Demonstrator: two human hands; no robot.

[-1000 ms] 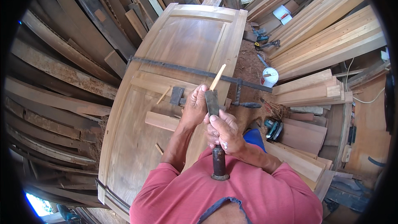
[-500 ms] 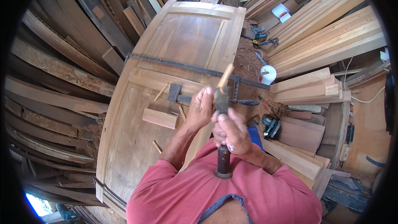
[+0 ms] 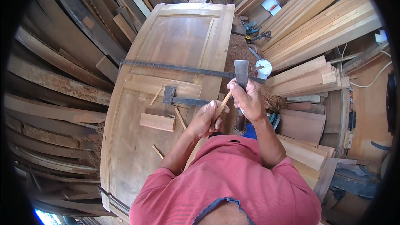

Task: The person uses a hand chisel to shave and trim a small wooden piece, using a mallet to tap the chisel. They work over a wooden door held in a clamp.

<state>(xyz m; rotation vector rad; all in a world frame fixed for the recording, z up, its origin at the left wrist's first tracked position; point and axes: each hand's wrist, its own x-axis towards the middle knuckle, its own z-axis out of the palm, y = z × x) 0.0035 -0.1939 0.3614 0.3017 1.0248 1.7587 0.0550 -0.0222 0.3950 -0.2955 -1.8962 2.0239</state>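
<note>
Pinching wood stick (image 3: pixel 224 102) in left grip (image 3: pixel 207 119), slanted toward right grip (image 3: pixel 249 100); clutching chisel (image 3: pixel 241 73) in right grip, blade end far. Held near right edge of panelled door (image 3: pixel 141 158), right of hammer (image 3: pixel 183 100) and wood block (image 3: pixel 156 122).

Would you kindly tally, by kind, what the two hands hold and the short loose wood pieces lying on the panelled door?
Chisel in the right hand: 1
Held stick in the left hand: 1
Thin loose sticks on the door: 3
Short block on the door: 1
Total: 6
</note>
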